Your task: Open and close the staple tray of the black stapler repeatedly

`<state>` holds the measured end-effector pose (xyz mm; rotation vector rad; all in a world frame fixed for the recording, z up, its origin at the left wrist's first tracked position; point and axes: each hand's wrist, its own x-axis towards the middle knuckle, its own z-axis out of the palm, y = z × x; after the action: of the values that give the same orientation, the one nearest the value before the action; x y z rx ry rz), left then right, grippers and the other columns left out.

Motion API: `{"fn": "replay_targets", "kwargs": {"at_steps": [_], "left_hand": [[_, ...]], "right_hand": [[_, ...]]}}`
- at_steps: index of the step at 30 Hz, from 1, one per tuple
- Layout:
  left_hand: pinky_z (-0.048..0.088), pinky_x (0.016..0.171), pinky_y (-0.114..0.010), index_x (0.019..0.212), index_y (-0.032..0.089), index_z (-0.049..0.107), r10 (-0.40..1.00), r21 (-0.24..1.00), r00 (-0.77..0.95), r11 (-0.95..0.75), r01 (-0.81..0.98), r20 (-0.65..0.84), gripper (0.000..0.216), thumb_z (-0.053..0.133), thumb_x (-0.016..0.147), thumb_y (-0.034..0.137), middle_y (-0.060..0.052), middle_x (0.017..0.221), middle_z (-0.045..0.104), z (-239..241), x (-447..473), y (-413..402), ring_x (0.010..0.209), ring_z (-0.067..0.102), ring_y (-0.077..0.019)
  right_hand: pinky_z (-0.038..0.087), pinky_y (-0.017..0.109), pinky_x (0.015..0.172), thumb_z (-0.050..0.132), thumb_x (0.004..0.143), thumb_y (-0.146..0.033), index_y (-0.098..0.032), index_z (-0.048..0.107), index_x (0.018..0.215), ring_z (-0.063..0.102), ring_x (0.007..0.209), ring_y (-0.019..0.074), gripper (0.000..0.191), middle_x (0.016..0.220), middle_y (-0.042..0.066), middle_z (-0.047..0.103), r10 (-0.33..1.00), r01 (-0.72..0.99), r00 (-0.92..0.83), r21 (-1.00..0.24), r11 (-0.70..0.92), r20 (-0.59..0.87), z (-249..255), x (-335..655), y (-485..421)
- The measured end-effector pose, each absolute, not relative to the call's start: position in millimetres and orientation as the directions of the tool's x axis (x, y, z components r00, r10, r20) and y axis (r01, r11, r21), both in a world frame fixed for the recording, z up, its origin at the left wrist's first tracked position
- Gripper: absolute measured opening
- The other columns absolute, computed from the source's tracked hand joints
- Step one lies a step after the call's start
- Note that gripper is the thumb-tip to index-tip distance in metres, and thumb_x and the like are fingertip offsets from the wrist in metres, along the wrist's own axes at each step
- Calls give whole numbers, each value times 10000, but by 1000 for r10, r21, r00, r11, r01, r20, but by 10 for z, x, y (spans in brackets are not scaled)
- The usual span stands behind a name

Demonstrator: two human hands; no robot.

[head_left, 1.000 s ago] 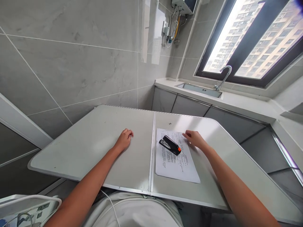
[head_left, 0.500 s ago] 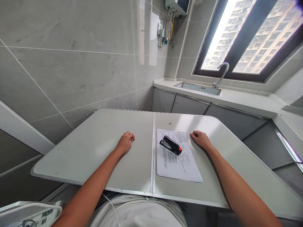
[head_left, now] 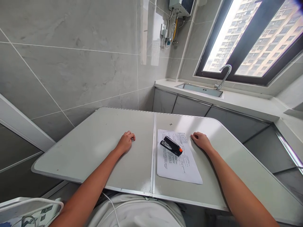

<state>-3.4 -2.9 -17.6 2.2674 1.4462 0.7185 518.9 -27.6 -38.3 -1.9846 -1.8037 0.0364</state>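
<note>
Your right hand (head_left: pixel 200 139) has moved outward since one second ago, when its fingertips were at the paper's upper right edge; now you have it just beside the sheet, with a strip of bare tabletop between. Your left hand (head_left: pixel 126 141) rests in about the same spot as before, left of the table's seam (head_left: pixel 152 154). You have two hands on one table (head_left: pixel 90 154), both with the fingers curled in loosely and held together; from above you cannot tell how tightly they close.

One black stapler (head_left: pixel 171 146) with an orange end lies on the upper half of the printed paper (head_left: pixel 181 170), between your two hands and nearer the right one. Its two arms are spread at the end toward the upper left. One top sheet shows; you cannot tell whether more lie under it. Stapler and paper keep the same places on the table as in the earlier frame. Just beyond the paper sit a few tiny dark bits (head_left: pixel 170 124), too small to count surely. Past the table you face one sink (head_left: pixel 199 90), one faucet (head_left: pixel 227 76) and one window (head_left: pixel 239 41) with two panes in view
</note>
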Motion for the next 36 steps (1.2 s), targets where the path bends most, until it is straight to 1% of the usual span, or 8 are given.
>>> {"fn": "replay_targets", "kwargs": {"at_steps": [3,7,9,12,14,17,25,36], "left_hand": [[472,881,-362,811,207,653,908,544,348,-419,727,234,349,376,833,-4,-64,963,597,-172,-25,-30,971,560,-222],[472,878,-369,801,214,653,908,546,348,-419,725,235,347,385,821,-5,-63,956,613,-165,-20,-39,960,562,-226],[474,864,-367,799,215,652,911,554,341,-411,724,231,343,389,816,-4,-62,950,617,-160,-23,-47,952,561,-228],[474,850,-365,793,212,652,912,562,336,-410,718,235,331,398,808,0,-64,941,617,-150,-24,-56,940,559,-230],[470,849,-367,788,211,652,911,558,336,-412,720,238,325,405,801,-2,-66,931,619,-146,-20,-57,935,558,-232],[464,850,-369,791,212,651,913,542,337,-408,735,231,330,405,795,-9,-66,925,624,-150,-11,-55,942,557,-237],[465,845,-366,796,217,652,918,553,327,-396,733,225,323,409,807,5,-62,939,625,-166,-16,-51,945,560,-240],[469,872,-359,874,217,666,873,562,407,-484,670,268,350,389,837,7,-66,973,611,-144,58,-117,964,571,-229]], "right_hand": [[455,370,754,447,944,-439,-227,611,745,601,849,261,334,852,103,672,919,951,116,-310,7,377,-301,4958,-297],[476,465,1030,342,1041,-416,-241,694,1162,570,1241,295,411,1307,128,659,878,897,-119,-329,295,464,-192,4374,-301],[405,480,1160,368,1042,-414,-294,588,1412,458,1429,273,447,1561,63,499,881,828,-319,-349,438,348,-194,4111,-310],[228,548,1263,540,957,-405,-317,363,1607,278,1556,309,679,1695,31,287,820,753,-546,-327,571,173,-233,3895,-358],[157,588,1270,603,898,-374,-299,269,1645,199,1579,338,822,1714,45,215,783,725,-608,-312,614,130,-240,3840,-408],[128,581,1276,598,880,-312,-307,205,1659,149,1591,323,873,1722,30,163,735,675,-669,-321,664,113,-218,3773,-480],[82,526,1301,398,1030,-227,-414,242,1630,150,1594,203,647,1714,-60,176,780,729,-623,-316,607,60,-249,3514,-529],[35,543,1303,316,1098,-318,-450,310,1600,136,1597,212,519,1706,-97,190,721,666,-693,-385,639,-3,-88,3280,-593]]}}
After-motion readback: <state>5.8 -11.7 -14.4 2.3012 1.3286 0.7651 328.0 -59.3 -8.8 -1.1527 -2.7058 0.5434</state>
